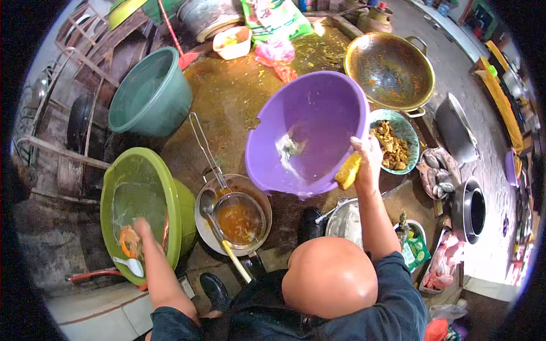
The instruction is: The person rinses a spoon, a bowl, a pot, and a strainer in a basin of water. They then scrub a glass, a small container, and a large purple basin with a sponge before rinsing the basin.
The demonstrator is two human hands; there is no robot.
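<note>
My right hand (368, 156) grips the rim of a purple plastic basin (310, 102), with a yellow sponge (348, 170) held against the rim. The basin is tilted towards me, its rim chipped at the left, and a whitish wet patch shows inside. My left hand (138, 227) reaches down into a green tub (177, 193) of water. Its fingers are partly hidden and seem closed on an orange-rimmed object (126, 241). Close below that lies a white handle-like piece (133, 266), also in the tub.
A pan (267, 193) with a strainer (242, 219) and a ladle (219, 227) stands between tub and basin. Behind are a teal tub (151, 94) and a wok (389, 71). A bowl of food (392, 145) and several pots stand right. My bent knee (330, 278) is in front.
</note>
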